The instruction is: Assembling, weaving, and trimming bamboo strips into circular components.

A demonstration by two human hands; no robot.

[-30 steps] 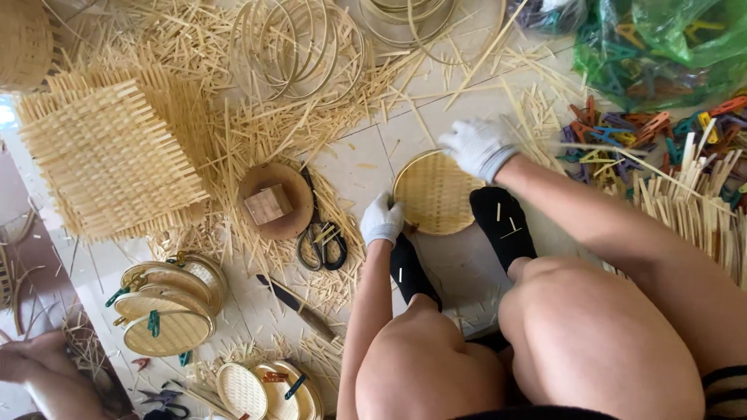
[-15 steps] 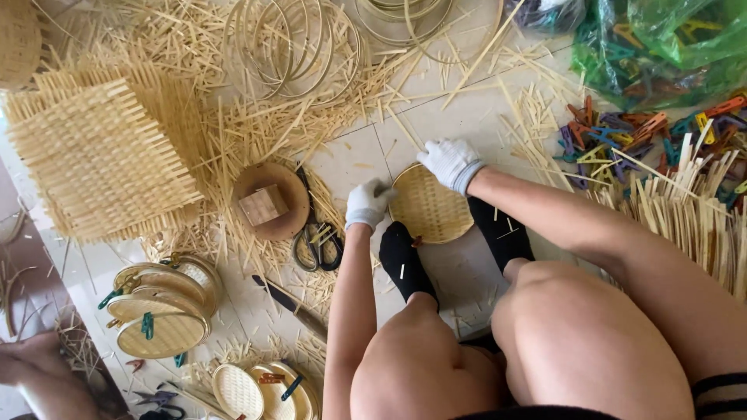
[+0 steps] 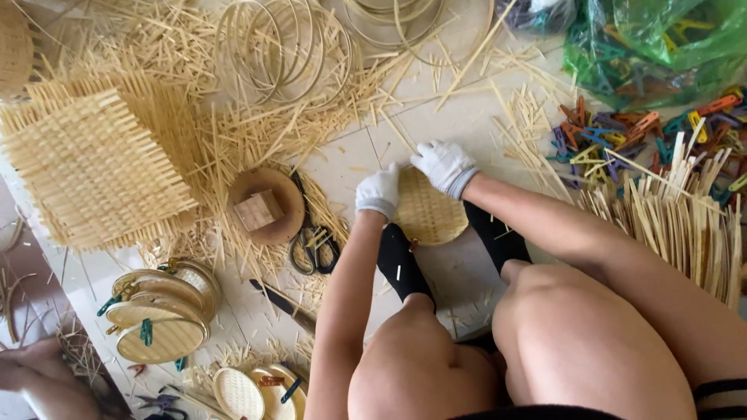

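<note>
Disc (image 3: 426, 214) of woven bamboo lies flat on the floor between both feet, left hand (image 3: 378, 191) clamped on its left rim, right hand (image 3: 445, 166) pressing its top edge.

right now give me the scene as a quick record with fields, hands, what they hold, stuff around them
setting: tiled floor strewn with bamboo strips
left hand: white glove, gripping the left rim of the round woven bamboo tray
right hand: white glove, pressing on the tray's top edge
tray: flat on the floor between the black-socked feet
left of tray: scissors, wooden block on a round brown disc, knife
far left: square woven mats, clipped finished trays
top: bamboo hoops
right: coloured clips, cut slats
</note>
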